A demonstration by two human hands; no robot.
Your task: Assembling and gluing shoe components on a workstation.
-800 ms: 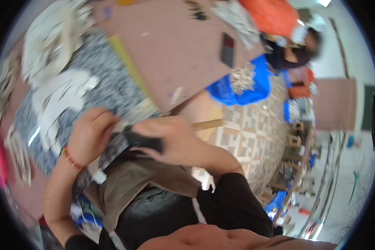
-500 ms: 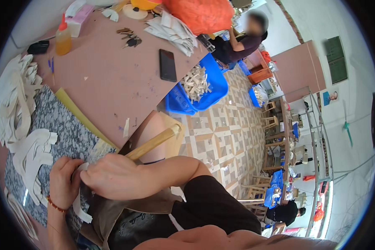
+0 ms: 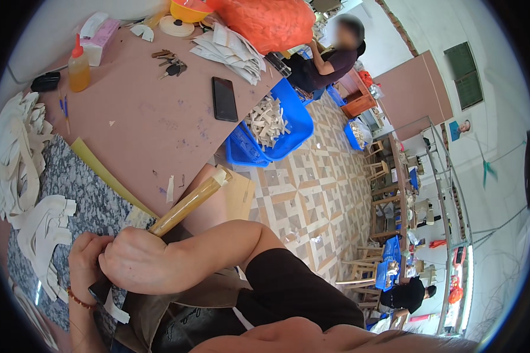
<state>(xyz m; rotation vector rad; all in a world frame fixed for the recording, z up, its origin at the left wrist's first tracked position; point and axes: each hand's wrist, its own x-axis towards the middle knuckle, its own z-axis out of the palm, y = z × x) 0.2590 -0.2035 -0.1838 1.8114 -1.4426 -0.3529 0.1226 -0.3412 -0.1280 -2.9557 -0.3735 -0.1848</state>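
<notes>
While my right hand (image 3: 138, 262) is wrapped around the lower end of the wooden handle (image 3: 188, 203), the grip is pressed together on it, with the free end slanting up and to the right over the edge of the pink desk (image 3: 141, 126). My left hand (image 3: 87, 259) sits just behind it, fingers curled against a dark piece (image 3: 99, 289) and a white strip (image 3: 116, 306) at the edge of the speckled stone slab (image 3: 70, 188); whether that grip pinches them or only steadies them I cannot tell. To do this well, I judge I should keep my wrist firm, hold the handle low for control, and keep my left fingers clear of the working end, which my own hand hides.

White cut shapes (image 3: 41, 229) lie on the slab beside my left hand, with a bigger heap (image 3: 15, 153) further left. A phone (image 3: 224, 99), keys (image 3: 169, 63) and a glue bottle (image 3: 79, 65) rest well apart on the desk.

Against the earlier pictures, the view has swung: the slab filled the middle before, and now the desk and the blue crate (image 3: 282, 126) of wooden pieces do. My hands have dropped toward the lower left, and the handle, mostly hidden under my hand in the earliest view, now shows along most of its length.
</notes>
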